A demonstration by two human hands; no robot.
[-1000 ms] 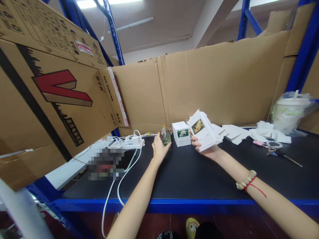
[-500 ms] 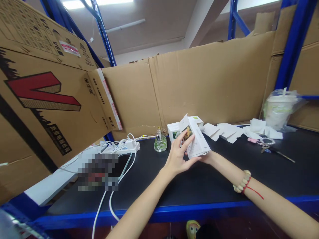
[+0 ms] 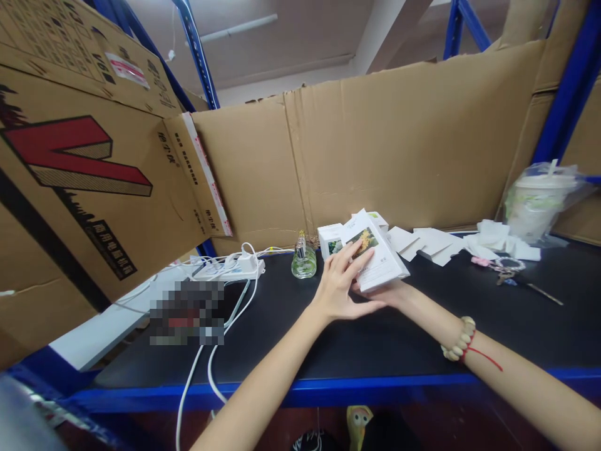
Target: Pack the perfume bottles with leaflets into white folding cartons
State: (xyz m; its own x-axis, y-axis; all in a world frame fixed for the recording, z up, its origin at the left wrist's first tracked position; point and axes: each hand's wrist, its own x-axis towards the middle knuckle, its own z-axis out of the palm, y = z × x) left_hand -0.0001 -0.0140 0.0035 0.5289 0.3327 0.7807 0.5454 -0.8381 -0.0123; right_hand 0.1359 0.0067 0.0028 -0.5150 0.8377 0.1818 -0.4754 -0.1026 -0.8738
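clamping white box (image 3: 382, 272) over open tabletop (image 3: 357, 351), right fingers (image 3: 356, 289) oppose left fingers (image 3: 360, 265) spread apart.

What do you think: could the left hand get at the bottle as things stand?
Probably yes: the bottle stands close to the left hand, and nothing visible blocks the way. That hand touches the tilted carton, but the right hand seems to support it from beneath.
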